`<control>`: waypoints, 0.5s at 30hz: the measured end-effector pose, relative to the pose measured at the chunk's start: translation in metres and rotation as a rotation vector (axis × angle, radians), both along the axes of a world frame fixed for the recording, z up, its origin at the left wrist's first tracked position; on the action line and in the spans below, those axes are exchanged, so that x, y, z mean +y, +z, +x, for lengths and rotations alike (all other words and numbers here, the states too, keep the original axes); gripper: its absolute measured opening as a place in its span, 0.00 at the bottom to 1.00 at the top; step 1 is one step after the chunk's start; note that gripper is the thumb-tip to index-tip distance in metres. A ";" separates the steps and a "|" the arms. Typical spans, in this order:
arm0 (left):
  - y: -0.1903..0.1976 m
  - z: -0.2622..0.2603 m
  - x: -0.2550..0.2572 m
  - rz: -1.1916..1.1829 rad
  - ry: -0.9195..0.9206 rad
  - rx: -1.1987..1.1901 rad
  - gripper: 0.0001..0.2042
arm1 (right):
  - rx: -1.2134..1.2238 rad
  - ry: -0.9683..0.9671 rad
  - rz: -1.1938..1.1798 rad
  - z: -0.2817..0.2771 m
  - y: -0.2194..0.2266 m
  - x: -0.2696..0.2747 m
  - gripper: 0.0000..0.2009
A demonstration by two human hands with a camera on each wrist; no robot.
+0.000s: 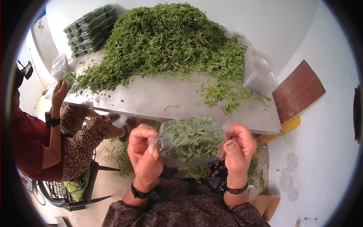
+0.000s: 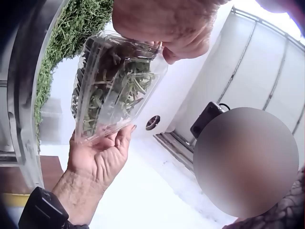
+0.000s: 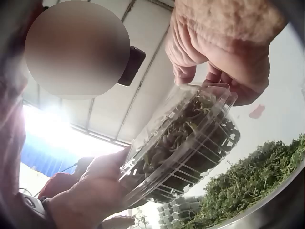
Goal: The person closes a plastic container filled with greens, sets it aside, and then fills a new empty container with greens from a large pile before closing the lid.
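Note:
In the head view a clear plastic clamshell box (image 1: 191, 142) filled with leafy green stems is held up in front of the person's lap. My left hand (image 1: 145, 153) grips its left end, thumb on top near the rim. At the opposite end my right hand (image 1: 239, 151) pinches the edge between thumb and curled fingers. The right wrist view shows the lid down over the greens (image 3: 167, 143) and ribbed side walls. Seen from the left wrist, the same box (image 2: 112, 90) spans between both hands.
A large heap of green stems (image 1: 170, 41) covers much of the metal table (image 1: 151, 94). Filled boxes (image 1: 89, 32) are stacked at the back left, and clear empty boxes (image 1: 261, 73) stand at the right. Another person (image 1: 38, 140) sits at the left, holding greens.

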State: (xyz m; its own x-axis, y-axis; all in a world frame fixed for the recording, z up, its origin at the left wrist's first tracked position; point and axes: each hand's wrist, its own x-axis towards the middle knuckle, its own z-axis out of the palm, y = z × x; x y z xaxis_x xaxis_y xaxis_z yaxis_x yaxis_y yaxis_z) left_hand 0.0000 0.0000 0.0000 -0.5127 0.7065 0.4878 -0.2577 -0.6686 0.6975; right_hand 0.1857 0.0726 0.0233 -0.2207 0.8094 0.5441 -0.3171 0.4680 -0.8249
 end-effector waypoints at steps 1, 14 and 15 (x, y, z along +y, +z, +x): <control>0.000 0.000 0.000 -0.004 0.002 0.000 0.12 | 0.018 0.007 -0.007 0.000 0.001 -0.002 0.16; 0.005 0.007 -0.004 0.057 0.003 0.015 0.11 | 0.087 -0.002 -0.012 0.007 0.008 -0.011 0.16; 0.005 0.006 -0.005 0.056 0.004 0.015 0.11 | 0.087 0.000 -0.013 0.006 0.009 -0.012 0.16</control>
